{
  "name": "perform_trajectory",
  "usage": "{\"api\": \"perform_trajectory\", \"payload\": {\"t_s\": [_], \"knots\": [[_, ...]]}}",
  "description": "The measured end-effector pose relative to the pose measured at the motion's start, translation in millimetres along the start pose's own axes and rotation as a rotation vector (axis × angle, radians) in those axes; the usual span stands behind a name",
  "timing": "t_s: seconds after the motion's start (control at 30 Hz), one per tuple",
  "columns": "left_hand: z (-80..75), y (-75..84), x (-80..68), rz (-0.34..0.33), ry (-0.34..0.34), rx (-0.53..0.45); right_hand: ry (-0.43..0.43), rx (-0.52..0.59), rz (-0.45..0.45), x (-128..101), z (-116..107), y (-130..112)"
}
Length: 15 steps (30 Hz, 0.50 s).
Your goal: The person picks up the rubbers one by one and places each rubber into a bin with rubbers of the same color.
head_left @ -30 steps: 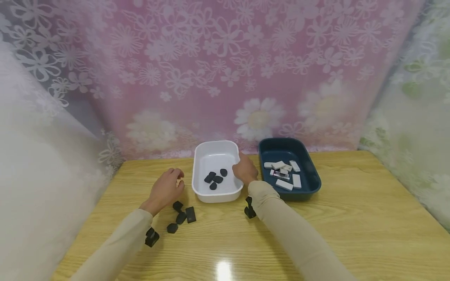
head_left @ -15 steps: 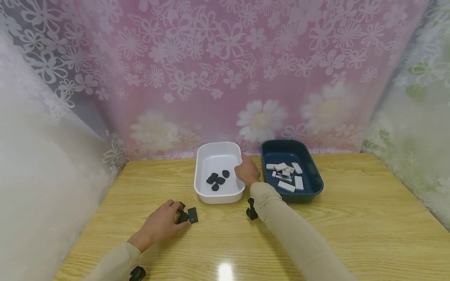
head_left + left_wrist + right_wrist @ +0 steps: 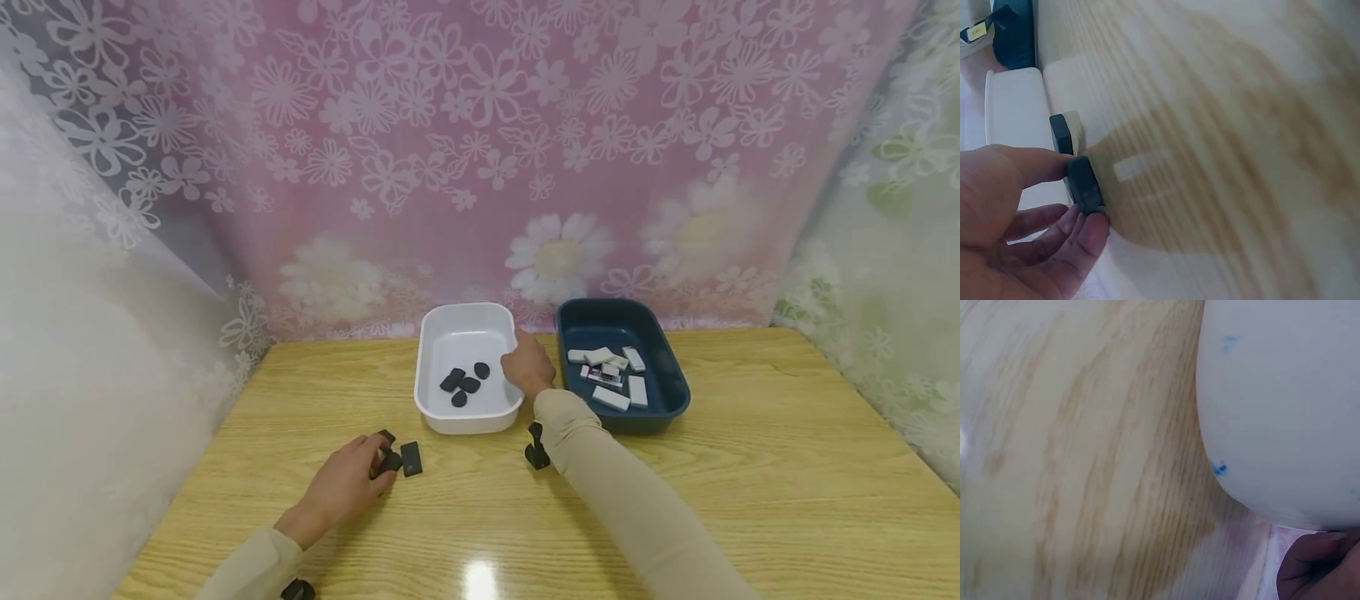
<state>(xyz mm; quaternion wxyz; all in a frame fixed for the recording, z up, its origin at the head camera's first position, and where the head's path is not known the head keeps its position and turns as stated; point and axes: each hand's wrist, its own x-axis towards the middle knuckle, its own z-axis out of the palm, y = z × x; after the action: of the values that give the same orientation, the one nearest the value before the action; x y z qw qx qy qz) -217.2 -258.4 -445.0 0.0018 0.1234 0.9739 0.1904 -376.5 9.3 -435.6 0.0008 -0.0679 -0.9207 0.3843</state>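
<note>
Pinching black piece in left hand | right hand gripping white tray rim

Pale wood-grain bench: smooth, glossy w/ lamp glare. White rectangular plastic tray & dark blue plastic tray: smooth, slight sheen. Small black matt pebble-like block, rubbery-looking. Pink floral cloth backdrop, sheer lace.

Pebbles in left tray, blocks in right tray
</note>
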Motion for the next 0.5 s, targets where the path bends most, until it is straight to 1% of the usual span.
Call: {"api": "perform_trajectory", "payload": {"t_s": [0.2,0.5], "knots": [[1.8,1.2,-3.5,-0.002,0.028,0.013,0.005,0.002,-0.001,1,0,0],[-2.4,3.0,-13.8,-0.046,0.022,0.007,-0.006,0.027,0.003,0,-2,0]]}}
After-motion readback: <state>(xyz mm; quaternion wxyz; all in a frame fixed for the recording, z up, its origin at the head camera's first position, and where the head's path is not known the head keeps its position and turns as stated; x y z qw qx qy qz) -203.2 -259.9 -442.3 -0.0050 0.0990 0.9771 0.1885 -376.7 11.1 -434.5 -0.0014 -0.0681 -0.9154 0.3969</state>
